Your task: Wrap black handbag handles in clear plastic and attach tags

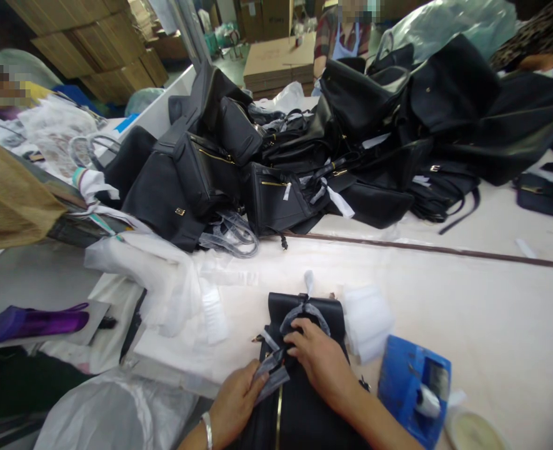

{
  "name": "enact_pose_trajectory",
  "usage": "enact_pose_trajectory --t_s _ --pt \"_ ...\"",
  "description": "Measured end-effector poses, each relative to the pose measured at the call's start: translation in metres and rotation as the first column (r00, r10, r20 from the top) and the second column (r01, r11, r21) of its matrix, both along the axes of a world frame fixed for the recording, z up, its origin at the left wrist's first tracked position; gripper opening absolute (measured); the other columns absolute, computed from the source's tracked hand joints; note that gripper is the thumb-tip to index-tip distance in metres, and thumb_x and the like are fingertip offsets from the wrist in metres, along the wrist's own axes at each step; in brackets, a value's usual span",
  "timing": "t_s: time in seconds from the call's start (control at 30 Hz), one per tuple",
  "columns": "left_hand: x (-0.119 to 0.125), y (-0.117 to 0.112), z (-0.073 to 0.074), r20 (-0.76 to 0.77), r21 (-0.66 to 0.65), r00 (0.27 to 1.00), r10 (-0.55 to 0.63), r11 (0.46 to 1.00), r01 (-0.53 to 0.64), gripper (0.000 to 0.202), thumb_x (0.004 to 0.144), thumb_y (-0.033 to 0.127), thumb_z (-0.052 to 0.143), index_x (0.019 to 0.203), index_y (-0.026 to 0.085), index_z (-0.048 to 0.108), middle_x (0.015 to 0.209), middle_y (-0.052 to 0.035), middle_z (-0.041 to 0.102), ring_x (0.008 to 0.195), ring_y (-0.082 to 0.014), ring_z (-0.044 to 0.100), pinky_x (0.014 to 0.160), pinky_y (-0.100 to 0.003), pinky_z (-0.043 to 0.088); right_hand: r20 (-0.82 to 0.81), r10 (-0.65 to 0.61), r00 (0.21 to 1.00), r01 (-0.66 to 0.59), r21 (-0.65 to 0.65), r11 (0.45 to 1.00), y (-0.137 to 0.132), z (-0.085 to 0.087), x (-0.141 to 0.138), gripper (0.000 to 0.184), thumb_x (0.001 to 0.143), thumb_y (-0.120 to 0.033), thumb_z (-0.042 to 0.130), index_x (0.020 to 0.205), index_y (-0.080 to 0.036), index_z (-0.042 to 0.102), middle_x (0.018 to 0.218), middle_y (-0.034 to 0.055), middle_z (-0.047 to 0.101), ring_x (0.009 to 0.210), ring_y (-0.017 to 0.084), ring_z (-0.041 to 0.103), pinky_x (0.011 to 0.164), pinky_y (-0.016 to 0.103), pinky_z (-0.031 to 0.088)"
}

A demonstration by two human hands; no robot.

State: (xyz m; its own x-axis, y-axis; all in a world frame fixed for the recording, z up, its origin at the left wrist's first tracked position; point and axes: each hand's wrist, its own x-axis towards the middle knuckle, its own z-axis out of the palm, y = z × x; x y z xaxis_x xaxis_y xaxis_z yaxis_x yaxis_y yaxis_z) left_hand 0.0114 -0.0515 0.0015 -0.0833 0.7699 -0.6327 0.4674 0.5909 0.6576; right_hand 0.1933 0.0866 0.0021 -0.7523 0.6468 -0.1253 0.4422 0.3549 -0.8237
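Note:
A black leather backpack [304, 406] lies on the worktable in front of me, with a gold zipper running along it. My left hand [239, 395] grips a strap wrapped in clear plastic [272, 378] at the bag's left side. Bent over the bag's top, my right hand [323, 362] has its fingers curled just below the plastic-wrapped handle loop [288, 320]; what they pinch is hidden. A twist of white wrapping [308, 282] sticks up above the loop. Beyond the handle spreads the bag's black flap [335, 310].
A blue tape dispenser [400, 387] and a tape roll [475, 432] stand at right, beside folded white sheets [367, 319]. Black bags [210, 175] are heaped across the back. Plastic wrapping [164, 281] and a purple bottle [37, 324] lie left. A person [346, 37] is behind.

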Motion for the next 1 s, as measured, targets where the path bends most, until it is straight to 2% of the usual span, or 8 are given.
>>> enact_pose_trajectory --t_s 0.17,0.27,0.37,0.47,0.53,0.7,0.8,1.0 --pt "0.003 -0.002 -0.003 -0.180 -0.018 0.982 -0.062 0.998 0.059 0.034 0.094 0.045 0.034 0.099 0.020 0.058 0.091 -0.0074 0.070 0.086 -0.0225 0.064 0.075 -0.029 0.043 0.065 0.197 0.978 -0.202 0.078 0.976 0.009 -0.013 -0.013 0.013 0.087 -0.013 0.054 0.087 -0.021 0.065 0.111 0.0034 0.057 0.095 0.016 0.055 0.081 0.025 0.044" --pt "0.009 -0.001 -0.007 -0.258 -0.048 0.958 -0.122 0.992 0.113 0.035 0.094 0.044 0.034 0.108 0.020 0.056 0.095 -0.0090 0.072 0.089 -0.0243 0.066 0.074 -0.030 0.043 0.094 0.325 0.941 -0.335 0.135 0.932 0.005 -0.010 -0.022 0.010 0.089 -0.018 0.055 0.086 -0.019 0.064 0.102 0.0035 0.059 0.092 0.017 0.055 0.077 0.025 0.042" --pt "0.013 0.002 -0.009 -0.320 -0.075 0.933 -0.163 0.986 0.147 0.033 0.095 0.040 0.032 0.107 0.021 0.055 0.091 -0.0077 0.073 0.084 -0.0236 0.067 0.068 -0.029 0.041 0.118 0.407 0.906 -0.422 0.161 0.892 0.008 -0.008 -0.027 0.009 0.089 -0.018 0.054 0.090 -0.019 0.063 0.098 0.0039 0.060 0.089 0.018 0.055 0.074 0.026 0.041" --pt "0.012 0.005 -0.010 -0.365 -0.103 0.912 -0.188 0.982 0.161 0.031 0.095 0.039 0.032 0.103 0.021 0.055 0.088 -0.0075 0.073 0.081 -0.0235 0.067 0.065 -0.028 0.039 0.118 0.390 0.913 -0.405 0.155 0.901 0.021 -0.013 -0.023 0.019 0.087 -0.012 0.053 0.104 -0.019 0.060 0.105 0.0051 0.059 0.093 0.017 0.055 0.077 0.026 0.041" --pt "0.011 0.007 -0.009 -0.380 -0.116 0.905 -0.190 0.981 0.157 0.030 0.095 0.040 0.032 0.101 0.021 0.055 0.086 -0.0075 0.073 0.080 -0.0235 0.067 0.065 -0.028 0.039 0.144 0.369 0.918 -0.391 0.178 0.903 0.030 -0.019 -0.020 0.021 0.088 -0.009 0.050 0.106 -0.018 0.059 0.106 0.0062 0.058 0.094 0.017 0.055 0.078 0.027 0.040" --pt "0.011 0.015 -0.007 -0.422 -0.149 0.884 -0.203 0.977 0.154 0.025 0.094 0.035 0.035 0.098 0.022 0.056 0.085 -0.0070 0.073 0.078 -0.0235 0.067 0.063 -0.028 0.038 0.235 0.361 0.903 -0.417 0.273 0.867 0.037 -0.033 -0.024 0.014 0.092 -0.013 0.047 0.090 -0.017 0.060 0.095 0.0050 0.059 0.081 0.016 0.054 0.068 0.027 0.037" --pt "0.013 0.021 -0.008 -0.452 -0.186 0.863 -0.224 0.970 0.154 0.022 0.091 0.030 0.038 0.100 0.021 0.056 0.086 -0.0080 0.073 0.079 -0.0240 0.067 0.063 -0.029 0.038 0.232 0.367 0.901 -0.424 0.285 0.860 0.033 -0.037 -0.027 0.015 0.092 -0.013 0.047 0.089 -0.017 0.060 0.095 0.0051 0.058 0.079 0.016 0.053 0.065 0.028 0.036" --pt "0.024 0.042 -0.017 -0.479 -0.230 0.831 -0.284 0.954 0.194 0.027 0.089 0.025 0.040 0.109 0.017 0.057 0.090 -0.0115 0.073 0.083 -0.0260 0.068 0.066 -0.031 0.041 0.098 0.340 0.935 -0.353 0.223 0.908 0.026 -0.042 -0.031 0.017 0.087 -0.009 0.051 0.085 -0.015 0.066 0.089 0.0080 0.064 0.077 0.019 0.055 0.067 0.032 0.036"
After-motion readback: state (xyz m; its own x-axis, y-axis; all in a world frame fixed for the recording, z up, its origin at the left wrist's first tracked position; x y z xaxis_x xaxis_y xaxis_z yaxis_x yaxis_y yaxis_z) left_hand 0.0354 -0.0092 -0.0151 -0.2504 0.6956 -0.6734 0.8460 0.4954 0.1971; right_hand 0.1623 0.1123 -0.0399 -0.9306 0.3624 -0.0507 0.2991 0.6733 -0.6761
